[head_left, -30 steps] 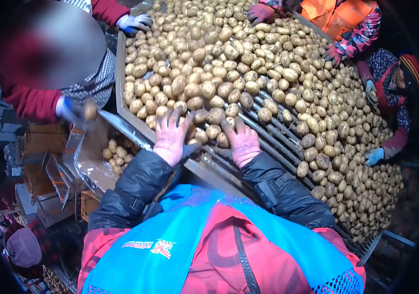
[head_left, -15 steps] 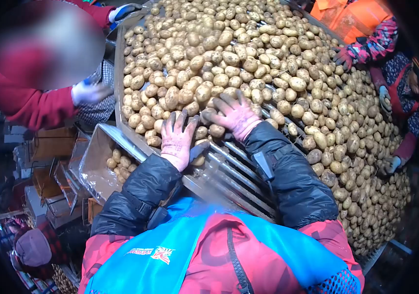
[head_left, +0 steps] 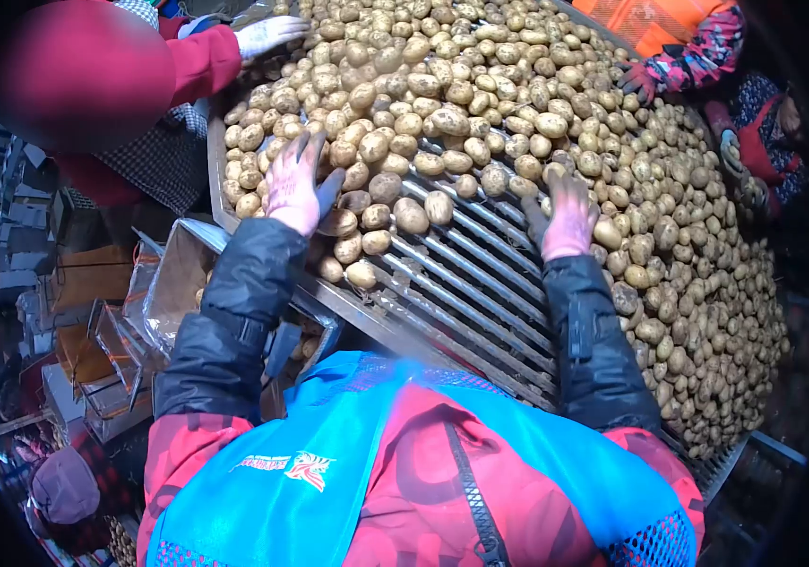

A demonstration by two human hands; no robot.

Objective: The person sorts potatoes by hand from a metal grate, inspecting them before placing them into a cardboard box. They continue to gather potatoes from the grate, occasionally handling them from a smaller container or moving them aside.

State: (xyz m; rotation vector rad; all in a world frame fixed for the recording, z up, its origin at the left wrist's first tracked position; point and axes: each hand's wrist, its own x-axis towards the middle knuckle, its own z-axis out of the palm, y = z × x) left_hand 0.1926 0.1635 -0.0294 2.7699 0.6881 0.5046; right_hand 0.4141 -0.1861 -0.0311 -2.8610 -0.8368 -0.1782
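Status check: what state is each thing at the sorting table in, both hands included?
left hand: open, palm down on the potatoes, gripping nothing.
right hand: open, fingers spread at the pile's edge.
potatoes: loose, heaped over most of the table.
roller grate: bare between the hands, a few potatoes on it.
lined box: open, contents mostly hidden by the sleeve.

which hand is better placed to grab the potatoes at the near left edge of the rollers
Left, probably: the pink-gloved left hand is beside those brown potatoes, while the pink-gloved right hand lies beyond the bare metal rollers.
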